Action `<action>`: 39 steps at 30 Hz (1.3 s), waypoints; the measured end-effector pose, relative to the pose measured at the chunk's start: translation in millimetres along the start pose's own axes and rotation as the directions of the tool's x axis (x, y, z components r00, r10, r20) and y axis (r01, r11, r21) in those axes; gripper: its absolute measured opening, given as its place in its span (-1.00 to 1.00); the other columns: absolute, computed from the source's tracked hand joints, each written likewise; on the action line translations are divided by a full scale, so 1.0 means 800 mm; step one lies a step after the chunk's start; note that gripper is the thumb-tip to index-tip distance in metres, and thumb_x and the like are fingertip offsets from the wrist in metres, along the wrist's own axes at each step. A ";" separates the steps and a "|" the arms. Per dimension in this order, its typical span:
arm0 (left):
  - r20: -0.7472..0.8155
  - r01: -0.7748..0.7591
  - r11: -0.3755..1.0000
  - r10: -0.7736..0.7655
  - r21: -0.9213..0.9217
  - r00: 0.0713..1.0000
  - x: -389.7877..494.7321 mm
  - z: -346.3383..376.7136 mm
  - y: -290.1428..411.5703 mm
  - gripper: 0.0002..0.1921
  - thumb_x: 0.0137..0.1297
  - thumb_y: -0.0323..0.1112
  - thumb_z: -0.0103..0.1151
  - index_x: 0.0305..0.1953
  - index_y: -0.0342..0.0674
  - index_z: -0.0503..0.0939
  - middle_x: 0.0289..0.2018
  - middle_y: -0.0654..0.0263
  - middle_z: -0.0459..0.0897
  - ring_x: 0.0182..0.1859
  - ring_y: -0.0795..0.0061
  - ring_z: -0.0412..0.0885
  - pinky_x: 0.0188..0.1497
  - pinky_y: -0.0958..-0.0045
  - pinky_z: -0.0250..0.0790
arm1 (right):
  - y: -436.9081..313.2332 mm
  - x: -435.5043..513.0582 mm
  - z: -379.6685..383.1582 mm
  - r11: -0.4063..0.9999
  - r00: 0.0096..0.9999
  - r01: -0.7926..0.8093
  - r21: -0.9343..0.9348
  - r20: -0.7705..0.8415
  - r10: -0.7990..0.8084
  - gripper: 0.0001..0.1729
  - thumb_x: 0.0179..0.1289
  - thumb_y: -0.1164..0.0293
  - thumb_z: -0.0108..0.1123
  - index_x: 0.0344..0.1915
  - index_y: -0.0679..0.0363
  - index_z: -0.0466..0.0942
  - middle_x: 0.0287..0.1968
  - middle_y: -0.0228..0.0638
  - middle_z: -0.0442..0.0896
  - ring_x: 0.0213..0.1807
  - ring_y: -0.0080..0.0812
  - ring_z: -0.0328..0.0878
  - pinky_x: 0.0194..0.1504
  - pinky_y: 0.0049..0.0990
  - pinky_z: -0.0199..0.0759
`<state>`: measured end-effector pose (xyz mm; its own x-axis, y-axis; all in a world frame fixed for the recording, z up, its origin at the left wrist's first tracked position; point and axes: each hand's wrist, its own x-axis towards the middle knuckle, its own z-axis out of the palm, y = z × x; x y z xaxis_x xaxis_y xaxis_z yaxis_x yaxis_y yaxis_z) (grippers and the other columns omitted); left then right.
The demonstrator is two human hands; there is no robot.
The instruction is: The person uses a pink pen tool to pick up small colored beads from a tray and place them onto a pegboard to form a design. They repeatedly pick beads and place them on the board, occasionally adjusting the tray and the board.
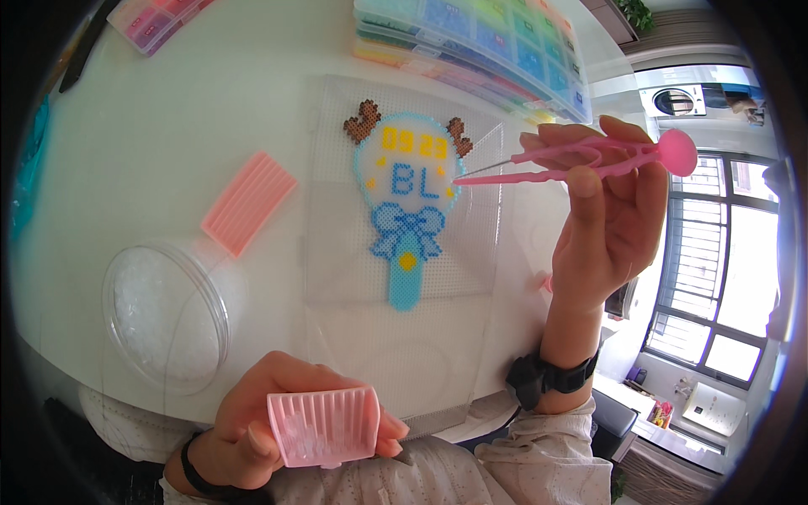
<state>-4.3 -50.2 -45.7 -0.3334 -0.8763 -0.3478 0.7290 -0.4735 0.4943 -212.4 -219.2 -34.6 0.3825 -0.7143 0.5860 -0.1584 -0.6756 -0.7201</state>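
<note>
My left hand (252, 423) holds a pink ridged bead tray (323, 426) near my lap, with translucent beads lying in its grooves. Pink bead tweezers (555, 165) with a round scoop end are in my right hand (609, 221). Their tips meet the right edge of a fuse-bead design (410, 170) on clear square pegboards (341, 252). The design has a round white head with yellow digits and blue letters, brown antlers, a blue bow and a light-blue handle. Whether a bead sits between the tweezer tips is too small to tell.
A second pink ridged tray (249, 203) lies left of the pegboards. Below it stands a round clear tub (167, 315) of translucent beads. Stacked bead boxes (473, 50) stand at the back, and a smaller bead case (154, 25) is at far left on the white table (189, 113).
</note>
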 end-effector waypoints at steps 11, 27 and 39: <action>0.022 -0.036 0.999 0.037 -0.020 0.999 -0.001 -0.002 -0.005 -0.30 0.08 0.22 0.07 -0.21 -0.52 0.48 -0.37 -0.16 0.59 -0.36 0.13 0.65 -0.33 0.22 0.54 | 0.000 -0.002 -0.003 1.000 1.000 0.018 -0.020 0.022 -0.017 -0.65 0.24 0.52 0.00 0.00 0.42 0.26 -0.24 0.01 0.59 -0.22 -0.14 0.61 -0.12 -0.30 0.50; 0.023 -0.039 0.999 0.040 -0.034 0.999 0.002 -0.003 -0.002 -0.28 0.08 0.21 0.08 -0.21 -0.56 0.46 -0.38 -0.15 0.59 -0.39 0.12 0.64 -0.33 0.21 0.54 | 0.004 0.003 -0.006 0.998 0.998 0.051 -0.041 0.030 -0.049 -0.67 0.24 0.52 -0.02 0.00 0.41 0.27 -0.23 0.00 0.59 -0.21 -0.11 0.60 -0.14 -0.28 0.52; 0.020 -0.037 0.999 0.038 -0.034 0.999 0.002 -0.004 -0.001 -0.29 0.08 0.20 0.09 -0.20 -0.55 0.46 -0.39 -0.15 0.59 -0.37 0.10 0.64 -0.33 0.19 0.54 | 0.004 0.002 -0.005 0.993 0.992 0.108 -0.039 0.071 -0.105 -0.66 0.24 0.56 -0.03 0.02 0.40 0.26 -0.15 0.01 0.54 -0.21 -0.09 0.60 -0.16 -0.25 0.55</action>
<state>-3.6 -50.9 -49.6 -0.3174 -0.8953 -0.3126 0.7607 -0.4372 0.4797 -216.1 -223.7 -34.4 0.4605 -0.6250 0.6303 -0.1517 -0.7550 -0.6379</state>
